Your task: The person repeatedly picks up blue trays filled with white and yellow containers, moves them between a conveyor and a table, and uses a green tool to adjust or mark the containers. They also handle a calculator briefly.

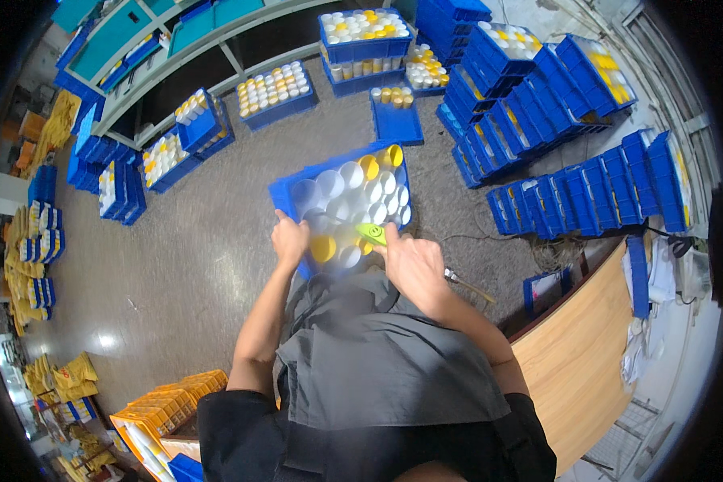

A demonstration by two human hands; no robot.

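Your left hand (290, 239) is curled over the near left rim of the blue crate (281, 194), which sits tilted just in front of your apron (369, 365). Make that grip firm enough that the crate can't swing, with your fingers low on the outside, clear of the tool. Your right hand (412, 261) is closed around the green tool (371, 233), above the crate's near right part; a thin grey shaft seems to reach left from it, though blur hides its tip. Hold it just above the white and yellow tubes (352, 174), not knocking their rims, and work evenly from near to far. Mind the metal fitting (451, 275) by your right wrist, so it doesn't snag.
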